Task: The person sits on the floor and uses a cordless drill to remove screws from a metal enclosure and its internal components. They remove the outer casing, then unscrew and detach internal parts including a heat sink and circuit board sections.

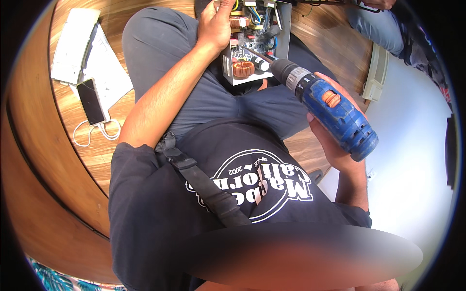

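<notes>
An open grey metal case (285, 36) full of electronics stands between my legs at the top of the head view. Inside are a copper-wound coil (243, 69), coloured wires and small components on a board. My left hand (214, 24) grips the case's left side; part of its fingers is cut off by the frame's upper edge. In my right hand (326, 140) is a blue cordless drill (350, 120), its handle mostly hidden beneath the body. The drill's long thin bit (258, 53) points left into the case among the components. Whether its tip touches a screw cannot be made out.
On the wooden floor to my left lie papers (109, 65), a dark-screened phone (91, 102) and a white cable (103, 127). A wooden panel (29, 145) curves along the left. Another person's jeans-clad leg (381, 31) and hand (383, 4) are at upper right.
</notes>
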`<state>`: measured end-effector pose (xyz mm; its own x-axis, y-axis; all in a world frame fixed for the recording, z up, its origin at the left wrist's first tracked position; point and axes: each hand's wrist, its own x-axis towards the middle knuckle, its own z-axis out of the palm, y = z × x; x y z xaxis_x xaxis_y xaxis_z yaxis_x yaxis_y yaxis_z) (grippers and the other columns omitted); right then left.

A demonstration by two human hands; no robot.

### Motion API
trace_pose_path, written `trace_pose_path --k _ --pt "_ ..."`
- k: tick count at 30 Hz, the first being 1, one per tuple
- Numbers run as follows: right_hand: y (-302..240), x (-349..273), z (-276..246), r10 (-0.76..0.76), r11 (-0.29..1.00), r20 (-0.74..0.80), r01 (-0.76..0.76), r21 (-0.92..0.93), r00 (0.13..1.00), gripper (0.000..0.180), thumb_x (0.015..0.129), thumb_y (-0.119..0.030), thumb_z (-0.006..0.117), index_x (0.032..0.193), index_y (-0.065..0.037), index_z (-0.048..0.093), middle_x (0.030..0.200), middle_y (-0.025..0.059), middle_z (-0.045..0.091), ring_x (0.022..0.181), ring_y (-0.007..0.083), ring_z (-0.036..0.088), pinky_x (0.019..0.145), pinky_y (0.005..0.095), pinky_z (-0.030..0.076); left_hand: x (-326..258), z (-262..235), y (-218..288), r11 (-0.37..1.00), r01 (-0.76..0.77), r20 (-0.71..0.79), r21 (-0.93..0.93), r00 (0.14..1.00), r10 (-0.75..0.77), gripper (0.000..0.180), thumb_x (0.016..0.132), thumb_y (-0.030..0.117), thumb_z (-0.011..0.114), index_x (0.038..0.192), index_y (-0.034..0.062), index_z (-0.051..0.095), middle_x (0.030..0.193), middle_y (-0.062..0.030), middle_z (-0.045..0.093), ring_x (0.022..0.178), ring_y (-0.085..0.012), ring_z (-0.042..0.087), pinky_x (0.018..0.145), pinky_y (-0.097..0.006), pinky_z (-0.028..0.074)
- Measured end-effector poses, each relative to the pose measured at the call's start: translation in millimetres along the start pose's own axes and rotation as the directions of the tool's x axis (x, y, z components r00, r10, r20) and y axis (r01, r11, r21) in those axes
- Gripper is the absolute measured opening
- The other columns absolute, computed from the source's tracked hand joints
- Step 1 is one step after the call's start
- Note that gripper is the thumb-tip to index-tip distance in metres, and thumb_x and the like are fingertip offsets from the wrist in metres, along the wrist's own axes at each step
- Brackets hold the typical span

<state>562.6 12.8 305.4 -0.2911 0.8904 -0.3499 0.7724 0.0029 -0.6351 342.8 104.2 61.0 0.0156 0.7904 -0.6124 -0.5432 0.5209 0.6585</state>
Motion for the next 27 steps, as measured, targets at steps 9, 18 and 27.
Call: trace_pose_path --k 9,18,27 --pt "2.2 1.1 3.5 -0.042 0.999 -0.033 0.042 -0.007 0.999 0.064 0.088 0.006 0.086 0.150 -0.003 0.070 0.145 0.0151 0.076 0.127 0.0253 0.076 0.112 0.0386 0.058 2.3 -7.0 -3.5 0.998 -0.051 0.055 -0.030 0.997 0.052 0.061 0.110 0.073 0.059 0.122 0.0131 0.062 0.099 -0.0041 0.073 0.077 -0.0155 0.073 0.051 -0.034 0.054" --pt "0.8 0.9 1.6 0.020 0.999 -0.031 -0.019 0.040 0.999 0.065 0.088 0.005 0.087 0.151 -0.004 0.070 0.143 0.0143 0.077 0.126 0.0248 0.076 0.113 0.0392 0.058 7.1 -3.3 -6.6 0.989 -0.108 0.071 -0.101 0.991 0.116 0.060 0.113 0.069 0.057 0.121 0.0101 0.063 0.097 -0.0053 0.074 0.073 -0.0159 0.074 0.050 -0.032 0.056" --pt "0.2 -0.8 4.4 -0.008 0.999 -0.050 0.010 0.047 0.999 0.065 0.089 0.003 0.088 0.151 -0.004 0.070 0.141 0.0142 0.078 0.125 0.0244 0.077 0.113 0.0391 0.058 0.8 -5.6 0.0 0.999 -0.049 0.023 0.010 0.999 0.049 0.061 0.113 0.070 0.055 0.124 0.0104 0.063 0.103 -0.0061 0.074 0.080 -0.0174 0.075 0.052 -0.034 0.058"
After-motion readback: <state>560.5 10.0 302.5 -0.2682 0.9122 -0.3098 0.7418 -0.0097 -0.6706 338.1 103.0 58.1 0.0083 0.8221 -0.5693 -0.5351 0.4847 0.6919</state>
